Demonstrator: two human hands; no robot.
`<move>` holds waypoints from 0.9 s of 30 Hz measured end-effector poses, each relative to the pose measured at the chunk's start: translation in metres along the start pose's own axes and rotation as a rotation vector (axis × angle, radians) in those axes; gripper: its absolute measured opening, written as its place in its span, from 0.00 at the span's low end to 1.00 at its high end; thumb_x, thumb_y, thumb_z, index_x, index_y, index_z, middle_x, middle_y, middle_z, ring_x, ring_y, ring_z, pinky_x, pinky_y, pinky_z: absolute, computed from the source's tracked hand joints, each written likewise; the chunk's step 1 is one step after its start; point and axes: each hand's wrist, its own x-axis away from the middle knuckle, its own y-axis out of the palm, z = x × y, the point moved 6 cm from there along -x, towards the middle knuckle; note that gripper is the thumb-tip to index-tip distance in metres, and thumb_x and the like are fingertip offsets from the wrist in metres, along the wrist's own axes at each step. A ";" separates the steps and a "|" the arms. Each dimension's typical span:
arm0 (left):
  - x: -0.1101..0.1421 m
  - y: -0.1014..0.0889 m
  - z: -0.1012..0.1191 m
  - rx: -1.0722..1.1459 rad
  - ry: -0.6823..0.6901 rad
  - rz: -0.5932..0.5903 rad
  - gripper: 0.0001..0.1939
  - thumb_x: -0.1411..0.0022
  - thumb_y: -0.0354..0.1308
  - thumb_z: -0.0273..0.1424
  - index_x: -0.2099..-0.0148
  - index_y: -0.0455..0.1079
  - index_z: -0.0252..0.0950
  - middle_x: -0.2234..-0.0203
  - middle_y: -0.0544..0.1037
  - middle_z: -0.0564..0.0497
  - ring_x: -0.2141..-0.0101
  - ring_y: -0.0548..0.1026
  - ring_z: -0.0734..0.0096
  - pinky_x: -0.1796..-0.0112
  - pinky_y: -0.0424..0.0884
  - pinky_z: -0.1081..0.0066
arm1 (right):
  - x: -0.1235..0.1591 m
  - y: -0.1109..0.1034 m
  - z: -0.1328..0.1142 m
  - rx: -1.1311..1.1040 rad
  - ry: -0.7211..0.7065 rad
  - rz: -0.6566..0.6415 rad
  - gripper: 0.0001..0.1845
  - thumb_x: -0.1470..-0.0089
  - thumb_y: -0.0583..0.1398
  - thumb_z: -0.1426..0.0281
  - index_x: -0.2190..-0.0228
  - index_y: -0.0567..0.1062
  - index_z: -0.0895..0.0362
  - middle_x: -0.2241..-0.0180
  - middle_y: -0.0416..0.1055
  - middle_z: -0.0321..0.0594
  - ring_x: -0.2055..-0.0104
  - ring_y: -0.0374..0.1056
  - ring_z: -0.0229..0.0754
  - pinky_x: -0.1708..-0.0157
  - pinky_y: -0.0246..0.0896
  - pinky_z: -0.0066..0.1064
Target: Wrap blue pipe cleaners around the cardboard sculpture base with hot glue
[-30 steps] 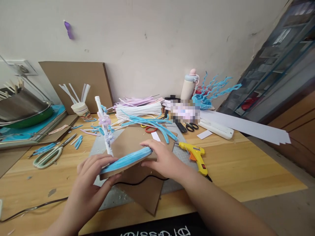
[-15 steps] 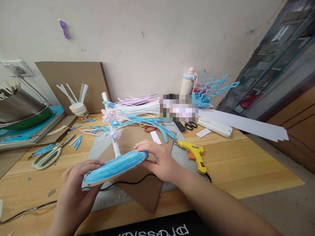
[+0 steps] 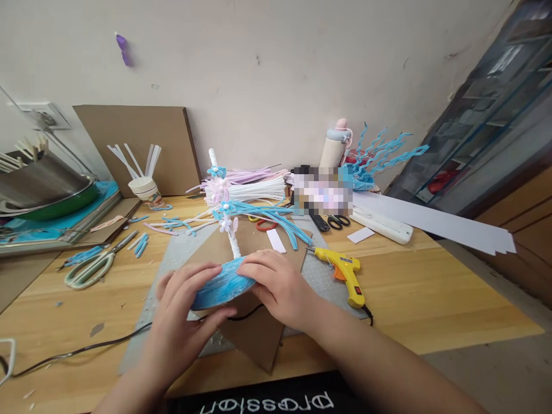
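Note:
Both hands grip a round cardboard base whose upper face is covered in blue. My left hand holds its left rim, fingers on top and thumb beneath. On the right rim, my right hand is closed with fingers over the top; its thumb is mostly hidden. A white wrapped post rises from the far side of the base, leaning slightly left. Blue, pink and lilac pipe-cleaner flowers sit along it. Under the base lie a brown cardboard sheet and a grey cutting mat.
A yellow glue gun lies to the right, its black cord crossing in front. Green-handled scissors lie left. Behind are blue pipe cleaners, a paper cup, black-handled scissors and a bottle.
The base has been turned and tipped, showing more of its blue face. The flowered post has swung from left to right. Both hands keep their hold on the rim.

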 end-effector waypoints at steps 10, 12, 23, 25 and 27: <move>0.006 -0.001 -0.006 -0.011 0.004 0.024 0.14 0.38 0.60 0.30 0.50 0.68 0.44 0.59 0.79 0.51 0.57 0.77 0.61 0.54 0.62 0.58 | 0.000 0.003 0.016 -0.019 0.189 -0.027 0.31 0.46 0.67 0.68 0.43 0.64 0.52 0.45 0.69 0.46 0.42 0.63 0.50 0.42 0.55 0.50; 0.012 -0.003 -0.016 0.030 -0.038 0.045 0.13 0.38 0.60 0.31 0.50 0.68 0.44 0.59 0.79 0.51 0.57 0.76 0.61 0.54 0.64 0.59 | 0.003 0.009 0.025 -0.026 0.290 -0.052 0.34 0.48 0.68 0.71 0.43 0.63 0.52 0.44 0.68 0.46 0.41 0.62 0.51 0.42 0.56 0.51; 0.036 -0.007 -0.036 0.297 -0.052 0.127 0.16 0.41 0.62 0.27 0.50 0.69 0.43 0.58 0.77 0.50 0.54 0.74 0.58 0.51 0.68 0.56 | 0.005 0.021 0.042 -0.149 0.253 -0.019 0.20 0.46 0.59 0.83 0.55 0.73 0.51 0.50 0.72 0.42 0.45 0.67 0.46 0.44 0.60 0.46; 0.035 -0.009 -0.040 0.360 -0.086 0.154 0.16 0.41 0.61 0.27 0.50 0.69 0.44 0.58 0.77 0.50 0.53 0.74 0.58 0.51 0.69 0.56 | 0.002 0.014 0.036 -0.165 0.204 0.001 0.18 0.44 0.59 0.80 0.54 0.72 0.51 0.49 0.70 0.44 0.44 0.65 0.47 0.43 0.59 0.47; 0.033 -0.010 -0.044 0.376 -0.110 0.168 0.16 0.42 0.62 0.27 0.52 0.69 0.44 0.60 0.77 0.51 0.52 0.73 0.58 0.50 0.69 0.56 | 0.000 0.005 0.030 -0.185 0.142 0.037 0.18 0.42 0.58 0.79 0.52 0.71 0.51 0.48 0.69 0.46 0.44 0.64 0.47 0.44 0.59 0.47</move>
